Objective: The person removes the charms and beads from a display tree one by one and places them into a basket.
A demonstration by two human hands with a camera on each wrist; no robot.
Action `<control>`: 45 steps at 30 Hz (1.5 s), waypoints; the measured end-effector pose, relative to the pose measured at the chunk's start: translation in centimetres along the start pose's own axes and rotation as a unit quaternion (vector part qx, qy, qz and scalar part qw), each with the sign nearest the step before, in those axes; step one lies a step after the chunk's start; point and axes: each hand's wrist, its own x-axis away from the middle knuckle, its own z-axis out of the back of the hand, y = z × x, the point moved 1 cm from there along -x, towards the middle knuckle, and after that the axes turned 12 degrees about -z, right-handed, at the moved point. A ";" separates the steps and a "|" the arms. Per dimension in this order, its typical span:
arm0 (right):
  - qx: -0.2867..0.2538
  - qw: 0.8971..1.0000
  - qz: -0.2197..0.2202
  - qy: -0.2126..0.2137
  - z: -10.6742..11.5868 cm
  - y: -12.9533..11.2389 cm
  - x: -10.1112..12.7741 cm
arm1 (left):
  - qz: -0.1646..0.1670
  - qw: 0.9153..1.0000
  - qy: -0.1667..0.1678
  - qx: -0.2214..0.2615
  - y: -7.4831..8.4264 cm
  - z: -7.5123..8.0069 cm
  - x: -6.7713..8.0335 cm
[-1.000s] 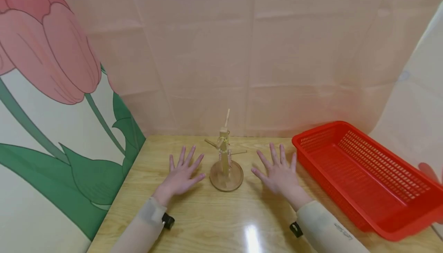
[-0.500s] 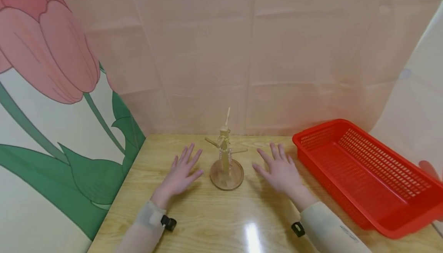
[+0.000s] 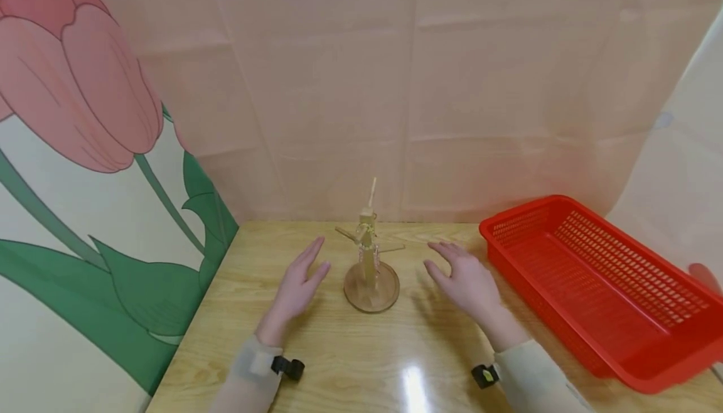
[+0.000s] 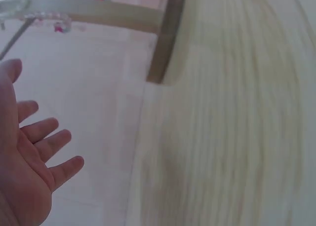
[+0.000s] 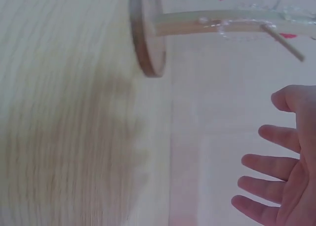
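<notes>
A wooden jewelry stand (image 3: pixel 369 268) with a round base stands upright mid-table in the head view. Pegs stick out from its post, and beaded bracelets (image 3: pixel 366 231) hang on them. To its left, my left hand (image 3: pixel 296 284) hovers with fingers extended, palm turned toward the post. My right hand (image 3: pixel 465 281) mirrors it on the other side, its fingers loosely straight and apart from the stand. Both wrist views show bare palms holding nothing, with the stand's base (image 4: pixel 165 43) and clear and pink beads (image 5: pixel 237 28) beyond the fingers.
A red plastic basket (image 3: pixel 570 337) with perforated sides sits on the right of the wood-grain table (image 3: pixel 350 363). Behind the table hangs a pink cloth (image 3: pixel 339 86). At left is a panel with a tulip print (image 3: pixel 101 86).
Both hands have turned from palms-down with spread fingers to palms facing inward, fingers drawn closer together. The stand and the basket have stayed in place.
</notes>
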 end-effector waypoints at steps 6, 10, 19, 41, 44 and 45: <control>-0.051 0.998 0.002 0.027 0.2 -0.2 0.1 | -0.021 0.997 0.053 0.045 0.9 -0.7 -0.7; -0.081 0.996 0.004 0.043 0.0 -0.4 0.2 | -0.011 0.994 0.079 0.070 1.2 -1.1 -1.0; -0.234 0.958 0.055 0.158 -1.8 -2.2 0.4 | 0.001 0.967 0.180 0.179 2.7 -1.7 -2.4; -0.370 0.880 0.149 0.258 -4.1 -6.0 1.3 | 0.054 0.900 0.280 0.330 7.0 -2.7 -5.7; -0.366 0.892 0.143 0.225 -4.8 -6.0 1.5 | 0.062 0.894 0.285 0.339 7.0 -2.8 -5.6; -0.362 0.896 0.141 0.214 -5.1 -6.1 1.5 | 0.065 0.892 0.286 0.344 7.0 -2.9 -5.6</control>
